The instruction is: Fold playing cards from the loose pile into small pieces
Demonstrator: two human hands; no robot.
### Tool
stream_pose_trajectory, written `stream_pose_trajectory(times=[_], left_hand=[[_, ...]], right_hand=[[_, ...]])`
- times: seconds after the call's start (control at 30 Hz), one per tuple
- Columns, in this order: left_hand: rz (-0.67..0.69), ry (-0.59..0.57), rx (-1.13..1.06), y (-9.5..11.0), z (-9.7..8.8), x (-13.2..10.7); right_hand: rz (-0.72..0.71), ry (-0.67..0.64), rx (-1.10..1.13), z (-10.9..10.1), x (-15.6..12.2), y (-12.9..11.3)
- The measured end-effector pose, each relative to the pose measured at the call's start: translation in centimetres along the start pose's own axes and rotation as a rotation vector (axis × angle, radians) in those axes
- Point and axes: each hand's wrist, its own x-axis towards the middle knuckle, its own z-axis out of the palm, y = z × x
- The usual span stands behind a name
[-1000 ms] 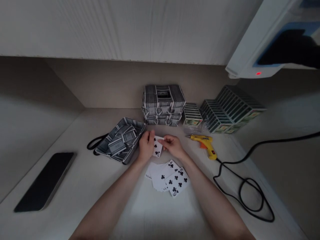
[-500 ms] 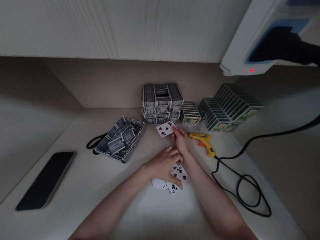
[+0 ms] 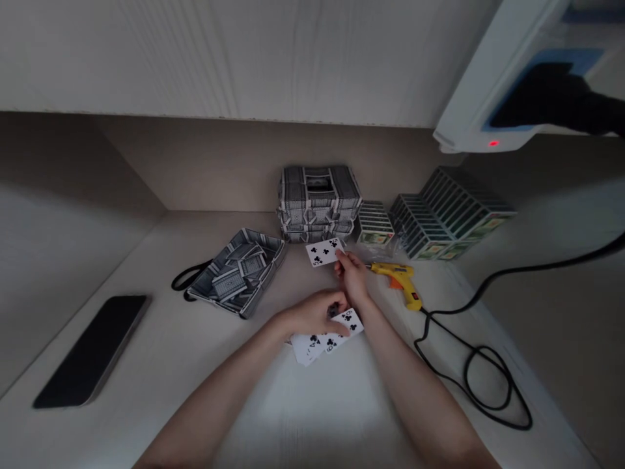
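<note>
My right hand (image 3: 351,273) pinches a five of clubs (image 3: 323,252) at its right end, face up above the tabletop. Closer to me, my left hand (image 3: 319,312) has its thumb on a clubs playing card (image 3: 349,322) marked six or nine. Its fingers curl round the far edge, and the card is tilted up. Under it and to its left lie several more overlapping playing cards (image 3: 305,352), partly covered by that hand. My left fingers sit close beside my right wrist.
Left stands an open tray made of cards (image 3: 254,303) with loose cards inside, near a black loop (image 3: 183,277) and a phone (image 3: 92,352). Behind are a card-built box (image 3: 319,202) and stacked card packs (image 3: 439,221). A yellow glue gun (image 3: 403,280) and its cord (image 3: 488,404) lie right.
My left fingers have closed from a spread pose over the cards, and the top clubs card has turned and tilted up. My right hand with the five of clubs has hardly moved.
</note>
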Motion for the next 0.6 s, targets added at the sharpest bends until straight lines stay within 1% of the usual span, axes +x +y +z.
stream_pose_trajectory(times=[0.07,0.13,0.17,0.2,0.27,0.33,0.4,0.43,0.5,0.53,0.6], left_hand=[[-0.075,0.040,-0.302,-0.3,-0.4,-0.1],[-0.145,0.134,-0.608,-0.6,-0.8,0.0],[-0.152,0.209,-0.754,-0.7,-0.9,0.2],[-0.130,0.314,-0.886,-0.9,-1.0,0.3],[-0.077,0.506,-1.038,-1.3,-1.3,0.9],[-0.035,0.630,-1.051,-1.8,-1.5,1.4],[-0.024,0.728,-0.966,-2.6,-1.7,1.9],[-0.028,0.777,-0.888,-3.0,-1.8,2.0],[-0.066,0.853,-0.655,-3.7,-2.0,2.2],[-0.062,0.899,-0.551,-4.0,-2.1,2.2],[-0.036,1.008,-0.426,-4.5,-2.2,2.2]], right_hand=[[0.025,0.016,0.044,0.0,-0.1,-0.2],[0.080,0.026,0.098,0.1,-0.3,-0.4],[0.111,0.014,0.127,0.2,-0.4,-0.5],[0.125,0.014,0.153,0.2,-0.5,-0.5],[0.101,-0.008,0.170,0.4,-0.6,-0.5],[0.058,-0.057,0.139,0.4,-0.7,-0.4],[0.035,-0.114,0.087,0.4,-0.8,-0.3],[0.031,-0.133,0.066,0.4,-0.8,-0.2],[0.020,-0.150,0.045,0.3,-0.9,-0.3],[0.014,-0.155,0.041,0.3,-1.0,-0.3],[0.001,-0.171,0.022,0.3,-1.1,-0.5]])
